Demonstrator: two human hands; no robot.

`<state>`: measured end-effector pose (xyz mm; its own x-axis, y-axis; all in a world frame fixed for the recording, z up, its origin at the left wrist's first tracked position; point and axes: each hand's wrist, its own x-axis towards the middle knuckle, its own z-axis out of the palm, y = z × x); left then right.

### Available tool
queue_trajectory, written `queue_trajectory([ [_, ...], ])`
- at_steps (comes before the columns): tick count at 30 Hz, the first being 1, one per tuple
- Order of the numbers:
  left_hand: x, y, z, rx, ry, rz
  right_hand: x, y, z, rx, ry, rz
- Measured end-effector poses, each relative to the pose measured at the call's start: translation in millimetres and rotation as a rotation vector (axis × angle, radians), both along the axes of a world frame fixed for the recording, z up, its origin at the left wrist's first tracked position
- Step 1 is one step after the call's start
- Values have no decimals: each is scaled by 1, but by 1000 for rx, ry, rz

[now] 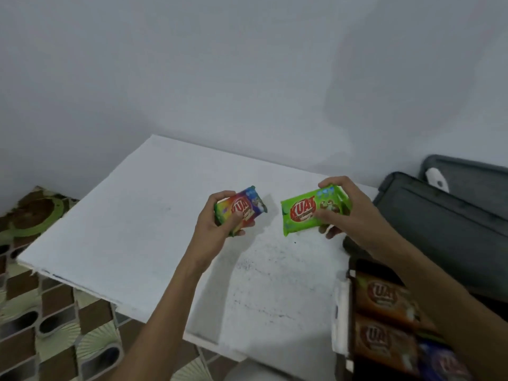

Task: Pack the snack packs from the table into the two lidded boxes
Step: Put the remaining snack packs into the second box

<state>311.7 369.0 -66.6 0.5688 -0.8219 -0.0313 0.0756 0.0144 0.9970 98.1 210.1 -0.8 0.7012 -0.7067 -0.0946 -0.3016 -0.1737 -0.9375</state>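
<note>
Green foil shows in both hands: the right hand (354, 213) is closed around a green snack pack (308, 213), thumb across its face and fingers wrapped behind, while the left hand (220, 218) is clamped on a rainbow-coloured snack pack (242, 209) in much the same pinch. Both packs are held just above the white table (137, 215), apart from each other and tilted so their printed fronts face the camera. No other packs lie on the tabletop that I can see, so these 2 look like the last of the batch, and the step in hand is the carry from table to box. At the lower right an open box (354, 364) already holds 2 brown packs (384, 320) laid flat side by side, with a dark blue pack (442, 361) below them (the right forearm hides much of that box, so how much room remains is unclear). Next, I judge, each pack must swing rightward and down, be turned flat, and be slotted beside those already stowed without crumpling the wrapper. Behind the right hand sit 2 dark grey lids (450, 215), one leaning ahead of the other. The table's surface is scuffed with dark specks, a plain pale wall (247, 64) stands behind, and the floor (41, 325) is patterned in brown and green.
</note>
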Motion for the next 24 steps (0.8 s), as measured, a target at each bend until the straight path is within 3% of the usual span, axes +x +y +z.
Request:
queue_trajectory([
  [8,-96,-8,22,44,-12,-233,-137,34,18,24,-15,-170],
  [13,-143,-11,15,49,1,-261,-195,61,18,203,-45,-164],
  [19,-173,-11,6,51,45,-260,-226,79,-1,375,23,-125],
  [24,-174,-10,4,58,43,-255,-218,88,-42,379,102,-224],
])
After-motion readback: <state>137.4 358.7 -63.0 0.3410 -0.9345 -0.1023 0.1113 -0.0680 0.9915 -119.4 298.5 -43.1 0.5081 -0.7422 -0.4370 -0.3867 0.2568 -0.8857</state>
